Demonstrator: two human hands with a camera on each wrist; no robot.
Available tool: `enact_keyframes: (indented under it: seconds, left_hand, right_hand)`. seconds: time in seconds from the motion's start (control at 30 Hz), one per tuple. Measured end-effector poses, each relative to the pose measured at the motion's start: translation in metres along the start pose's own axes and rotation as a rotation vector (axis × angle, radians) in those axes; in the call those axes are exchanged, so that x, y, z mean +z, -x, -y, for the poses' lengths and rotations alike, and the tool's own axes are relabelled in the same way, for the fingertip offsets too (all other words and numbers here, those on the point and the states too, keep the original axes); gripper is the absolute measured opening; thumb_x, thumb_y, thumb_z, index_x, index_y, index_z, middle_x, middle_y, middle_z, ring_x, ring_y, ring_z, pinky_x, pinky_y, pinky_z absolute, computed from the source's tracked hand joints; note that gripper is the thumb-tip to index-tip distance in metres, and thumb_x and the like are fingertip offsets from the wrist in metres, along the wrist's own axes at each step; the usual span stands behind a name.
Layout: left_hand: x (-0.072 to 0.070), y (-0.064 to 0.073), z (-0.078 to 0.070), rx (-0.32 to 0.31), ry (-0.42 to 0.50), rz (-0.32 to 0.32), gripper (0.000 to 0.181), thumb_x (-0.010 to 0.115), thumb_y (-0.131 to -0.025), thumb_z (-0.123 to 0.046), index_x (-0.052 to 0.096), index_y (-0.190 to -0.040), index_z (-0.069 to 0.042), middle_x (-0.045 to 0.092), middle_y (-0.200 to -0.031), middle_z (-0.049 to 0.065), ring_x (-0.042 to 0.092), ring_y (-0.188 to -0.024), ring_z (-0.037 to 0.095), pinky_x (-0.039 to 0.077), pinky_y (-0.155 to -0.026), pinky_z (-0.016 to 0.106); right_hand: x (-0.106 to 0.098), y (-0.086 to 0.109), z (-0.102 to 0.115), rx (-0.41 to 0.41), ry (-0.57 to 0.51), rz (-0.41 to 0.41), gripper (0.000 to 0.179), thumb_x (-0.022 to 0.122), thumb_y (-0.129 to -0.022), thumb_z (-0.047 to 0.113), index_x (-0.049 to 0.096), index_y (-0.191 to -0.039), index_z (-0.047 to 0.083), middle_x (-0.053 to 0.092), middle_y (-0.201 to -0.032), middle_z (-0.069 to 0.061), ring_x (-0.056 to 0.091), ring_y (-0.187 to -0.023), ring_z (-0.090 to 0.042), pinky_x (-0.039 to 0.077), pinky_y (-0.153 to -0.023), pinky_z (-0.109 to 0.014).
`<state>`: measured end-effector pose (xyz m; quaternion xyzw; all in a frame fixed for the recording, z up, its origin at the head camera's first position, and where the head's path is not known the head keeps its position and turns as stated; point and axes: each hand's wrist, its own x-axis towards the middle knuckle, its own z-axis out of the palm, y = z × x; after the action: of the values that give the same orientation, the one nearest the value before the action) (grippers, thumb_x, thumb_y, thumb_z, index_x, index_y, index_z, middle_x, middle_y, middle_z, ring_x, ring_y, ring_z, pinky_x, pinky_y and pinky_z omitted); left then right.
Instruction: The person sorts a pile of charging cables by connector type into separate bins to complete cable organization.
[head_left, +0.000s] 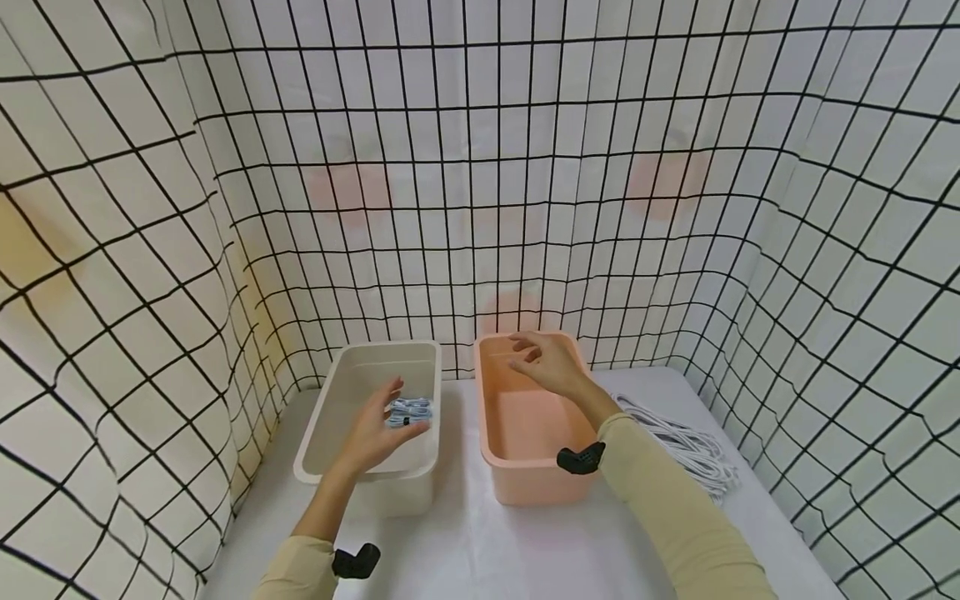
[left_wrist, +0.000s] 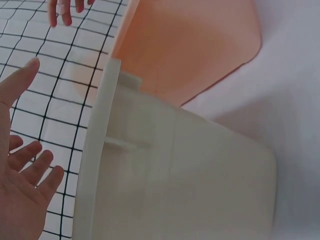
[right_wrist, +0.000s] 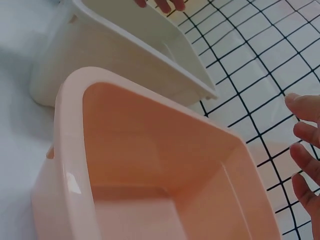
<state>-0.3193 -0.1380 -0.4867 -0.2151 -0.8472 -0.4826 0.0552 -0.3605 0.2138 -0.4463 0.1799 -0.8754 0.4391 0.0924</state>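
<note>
Over the cream bin (head_left: pixel 322 429) my left hand (head_left: pixel 375 429) hovers with fingers spread and relaxed, holding nothing. A bundle of light blue cable (head_left: pixel 409 410) with a dark tie lies inside that bin, partly hidden behind the hand. My right hand (head_left: pixel 551 362) is above the far part of the peach bin (head_left: pixel 525 425), its fingers loosely bent and nothing between them. In the left wrist view the thumb and fingers (left_wrist: pixel 47 182) stand well apart beside the bin's rim. The right wrist view shows the peach bin's inside with bare walls and floor.
A loose coil of white cable (head_left: pixel 682 446) lies on the white table (head_left: pixel 487 550) right of the peach bin, partly behind the right sleeve. Black grid netting (head_left: pixel 510 183) over white cloth encloses the back and both sides. The two bins stand side by side with a narrow gap.
</note>
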Motion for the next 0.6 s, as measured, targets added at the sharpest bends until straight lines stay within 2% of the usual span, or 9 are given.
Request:
enact_keyframes:
  seconds: [0.13, 0.3, 0.43, 0.6]
  left_hand:
    - [0.004, -0.001, -0.004, -0.015, -0.021, 0.007, 0.095, 0.089, -0.082, -0.03, 0.038, -0.157, -0.001, 0.046, -0.156, 0.02, 0.045, -0.14, 0.039, 0.042, -0.11, 0.058]
    - [0.013, -0.003, -0.012, 0.01, 0.003, 0.011, 0.095, 0.09, -0.082, -0.025, 0.038, -0.156, 0.003, 0.045, -0.155, 0.022, 0.044, -0.14, 0.041, 0.041, -0.111, 0.058]
    - [0.025, -0.005, -0.021, 0.042, -0.012, 0.026, 0.097, 0.091, -0.08, -0.026, 0.038, -0.155, 0.005, 0.047, -0.154, 0.022, 0.046, -0.139, 0.041, 0.041, -0.111, 0.057]
    - [0.043, -0.006, -0.025, 0.071, -0.057, 0.049, 0.099, 0.092, -0.079, -0.03, 0.038, -0.156, 0.003, 0.047, -0.154, 0.02, 0.047, -0.139, 0.037, 0.044, -0.11, 0.053]
  right_hand:
    - [-0.002, 0.001, -0.001, 0.004, 0.017, 0.0, 0.05, 0.075, -0.098, 0.023, 0.061, -0.143, 0.008, 0.066, -0.129, -0.015, 0.064, -0.104, -0.03, 0.058, -0.085, -0.045]
    - [-0.006, 0.005, -0.008, -0.004, 0.034, -0.014, 0.048, 0.076, -0.097, 0.025, 0.063, -0.142, 0.013, 0.067, -0.127, -0.014, 0.066, -0.102, -0.028, 0.058, -0.084, -0.043]
    - [-0.018, 0.015, -0.013, -0.008, 0.054, -0.037, 0.05, 0.077, -0.096, 0.022, 0.062, -0.142, 0.01, 0.067, -0.125, -0.015, 0.066, -0.101, -0.029, 0.058, -0.085, -0.046]
    - [-0.032, 0.029, -0.022, -0.008, 0.097, -0.064, 0.05, 0.078, -0.095, 0.018, 0.062, -0.141, 0.006, 0.069, -0.122, -0.017, 0.067, -0.098, -0.032, 0.057, -0.084, -0.05]
